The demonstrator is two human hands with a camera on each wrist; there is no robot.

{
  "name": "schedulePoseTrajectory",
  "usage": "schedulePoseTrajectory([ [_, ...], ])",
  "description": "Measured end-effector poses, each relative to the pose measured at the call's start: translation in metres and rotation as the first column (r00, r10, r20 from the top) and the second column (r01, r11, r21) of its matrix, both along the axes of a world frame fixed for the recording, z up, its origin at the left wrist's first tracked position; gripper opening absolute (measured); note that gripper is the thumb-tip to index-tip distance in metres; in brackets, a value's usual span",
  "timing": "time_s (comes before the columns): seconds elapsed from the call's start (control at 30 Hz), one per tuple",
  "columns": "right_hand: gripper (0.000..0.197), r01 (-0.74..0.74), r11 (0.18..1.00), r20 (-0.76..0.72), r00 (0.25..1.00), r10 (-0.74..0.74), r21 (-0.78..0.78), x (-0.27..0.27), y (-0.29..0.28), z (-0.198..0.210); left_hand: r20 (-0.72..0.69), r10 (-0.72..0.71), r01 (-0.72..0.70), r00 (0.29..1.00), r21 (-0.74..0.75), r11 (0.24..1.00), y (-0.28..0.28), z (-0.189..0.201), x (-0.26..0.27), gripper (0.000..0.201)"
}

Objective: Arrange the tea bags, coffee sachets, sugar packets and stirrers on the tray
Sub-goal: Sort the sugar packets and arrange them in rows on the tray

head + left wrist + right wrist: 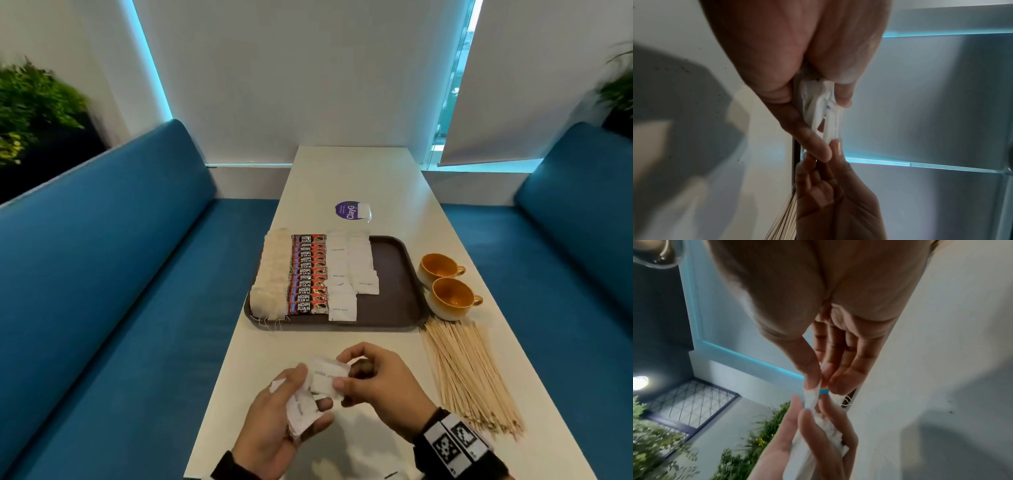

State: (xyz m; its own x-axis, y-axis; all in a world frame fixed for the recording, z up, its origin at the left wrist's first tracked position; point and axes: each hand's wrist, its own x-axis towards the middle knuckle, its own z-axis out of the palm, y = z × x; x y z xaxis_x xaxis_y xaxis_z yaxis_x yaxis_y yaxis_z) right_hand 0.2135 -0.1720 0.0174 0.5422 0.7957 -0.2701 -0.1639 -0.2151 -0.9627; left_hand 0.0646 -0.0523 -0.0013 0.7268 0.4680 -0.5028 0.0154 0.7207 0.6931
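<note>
A dark brown tray point(394, 274) lies mid-table with a column of tea bags point(270, 277), a column of red-black coffee sachets point(308, 274) and two columns of white sugar packets point(352, 270). Near the table's front edge my left hand point(287, 414) grips a small stack of white sugar packets point(303, 411), seen edge-on in the left wrist view point(824, 112). My right hand point(370, 380) pinches the top packet point(327, 377) between thumb and fingers point(812, 394). A fan of wooden stirrers point(469, 373) lies on the table to the right.
Two orange cups point(445, 284) stand right of the tray. A purple round sticker point(346, 209) with one loose packet beside it lies beyond the tray. Blue benches point(120, 274) flank the white table point(359, 178). The tray's right third is bare.
</note>
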Motion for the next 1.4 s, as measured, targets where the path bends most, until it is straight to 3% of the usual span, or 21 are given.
schedulePoseTrajectory([
  [0.13, 0.04, 0.067, 0.997, -0.012, 0.998, -0.067, 0.029, 0.0, -0.011, 0.006, 0.012, -0.053, 0.052, 0.999, 0.084, 0.995, -0.005, 0.003, -0.005, 0.037],
  [0.3, 0.009, 0.108, 0.992, 0.135, 0.984, -0.117, 0.072, -0.003, -0.017, 0.006, -0.037, -0.104, 0.109, 0.994, 0.159, 0.981, -0.011, 0.002, 0.0, 0.056],
  [0.33, 0.011, 0.095, 0.993, 0.144, 0.984, -0.104, 0.064, -0.002, -0.019, 0.005, -0.044, -0.113, 0.119, 0.993, 0.159, 0.98, -0.011, 0.002, 0.001, 0.057],
  [0.5, 0.03, 0.004, 0.998, 0.232, 0.973, 0.009, -0.058, -0.001, -0.026, 0.002, -0.077, -0.1, 0.109, 0.992, 0.134, 0.985, -0.013, 0.004, 0.005, 0.028],
  [0.67, 0.037, -0.031, 0.997, 0.158, 0.987, 0.041, -0.065, -0.004, -0.026, 0.002, -0.089, -0.017, 0.026, 0.996, 0.097, 0.995, -0.014, 0.006, 0.01, 0.025],
  [0.87, 0.03, -0.06, 0.997, 0.051, 0.997, 0.062, -0.051, 0.005, -0.018, -0.003, -0.104, 0.02, -0.016, 0.994, 0.037, 0.999, -0.008, -0.002, 0.017, 0.046],
  [0.93, 0.029, -0.014, 0.998, 0.099, 0.995, 0.021, -0.062, 0.017, -0.013, -0.002, -0.09, 0.035, -0.035, 0.995, -0.004, 0.999, -0.004, -0.006, 0.017, 0.043],
  [1.03, 0.028, 0.131, 0.989, 0.201, 0.973, -0.114, -0.07, 0.054, -0.006, 0.001, -0.041, 0.068, -0.075, 0.997, -0.188, 0.979, 0.004, -0.013, 0.013, 0.029],
  [1.2, 0.015, 0.322, 0.945, 0.141, 0.94, -0.31, -0.064, 0.13, 0.018, 0.003, -0.057, 0.09, -0.102, 0.994, -0.247, 0.964, 0.019, -0.041, 0.006, 0.045],
  [1.37, 0.016, 0.272, 0.945, 0.263, 0.939, -0.221, -0.178, 0.183, 0.053, -0.011, -0.042, 0.036, -0.043, 0.998, -0.179, 0.983, 0.027, -0.06, 0.007, 0.039],
  [1.4, 0.016, 0.252, 0.942, 0.29, 0.939, -0.182, -0.222, 0.19, 0.06, -0.015, -0.051, 0.019, -0.029, 0.999, -0.201, 0.979, 0.024, -0.04, -0.003, 0.042],
])
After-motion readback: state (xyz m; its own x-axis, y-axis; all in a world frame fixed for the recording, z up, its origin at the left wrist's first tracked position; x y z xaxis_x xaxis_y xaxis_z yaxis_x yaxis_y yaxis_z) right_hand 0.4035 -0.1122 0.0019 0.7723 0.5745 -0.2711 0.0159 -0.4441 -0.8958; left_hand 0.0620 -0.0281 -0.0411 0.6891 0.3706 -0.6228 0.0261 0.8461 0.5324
